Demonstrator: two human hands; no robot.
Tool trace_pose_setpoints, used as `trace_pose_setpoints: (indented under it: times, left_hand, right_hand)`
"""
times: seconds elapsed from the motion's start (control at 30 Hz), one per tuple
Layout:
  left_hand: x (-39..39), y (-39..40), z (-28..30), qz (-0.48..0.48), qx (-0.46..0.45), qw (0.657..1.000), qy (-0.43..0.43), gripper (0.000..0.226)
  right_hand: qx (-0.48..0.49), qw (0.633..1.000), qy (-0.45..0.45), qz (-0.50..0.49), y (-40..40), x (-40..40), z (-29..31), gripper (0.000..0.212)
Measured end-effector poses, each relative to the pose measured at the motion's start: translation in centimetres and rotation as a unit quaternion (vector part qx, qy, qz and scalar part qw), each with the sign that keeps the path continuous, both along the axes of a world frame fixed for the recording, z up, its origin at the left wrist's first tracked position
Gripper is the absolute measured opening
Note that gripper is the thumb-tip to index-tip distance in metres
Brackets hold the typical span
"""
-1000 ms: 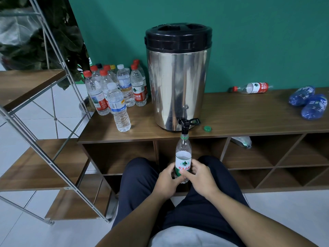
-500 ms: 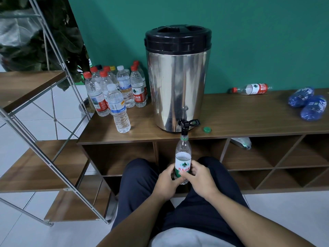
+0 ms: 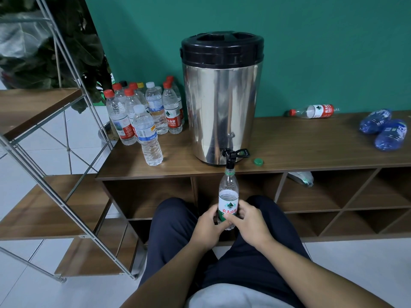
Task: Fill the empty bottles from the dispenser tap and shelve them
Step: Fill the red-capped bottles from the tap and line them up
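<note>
The fingers (image 3: 224, 216) of the left hand (image 3: 205, 230) curl round the bottom of a clear plastic bottle with a green and white label (image 3: 228, 196). The right hand (image 3: 251, 225) wraps it from the other side, thumb across the label. Both hands hold it tight. The bottle stands upright with its open mouth right under the black tap (image 3: 231, 157). It has water in it up to about the top of the label.

The tap sticks out from the bottom of a big shiny metal drum with a black lid (image 3: 222, 103). The drum sits on a long brown wooden worktop (image 3: 300, 150). A small green cap (image 3: 258, 161) lies just beside the tap.

A bunch of capped plastic bottles (image 3: 144, 114) stands to the left of the drum. To the right, well apart, one red-label bottle (image 3: 313, 111) lies on its side by the green wall, and two blue crumpled bottles (image 3: 382, 130) lie near the far end. Another bottle (image 3: 301, 177) lies in an open cubby under the worktop.
</note>
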State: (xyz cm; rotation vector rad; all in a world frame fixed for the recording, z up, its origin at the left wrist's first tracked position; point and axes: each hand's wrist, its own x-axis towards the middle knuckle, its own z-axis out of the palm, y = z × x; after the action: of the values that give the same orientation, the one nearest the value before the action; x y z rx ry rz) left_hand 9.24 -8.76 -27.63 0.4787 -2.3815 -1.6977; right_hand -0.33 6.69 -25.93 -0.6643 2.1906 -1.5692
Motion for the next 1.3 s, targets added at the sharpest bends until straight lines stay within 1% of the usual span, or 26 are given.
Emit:
trace_pose_setpoints:
  times: [1.3]
  left_hand:
    - [0.1,-0.05,0.06,-0.002,-0.004,1.0,0.001,0.047]
  right_hand:
    - [-0.003,1.0,-0.006,-0.003,-0.05,0.16,0.23,0.042]
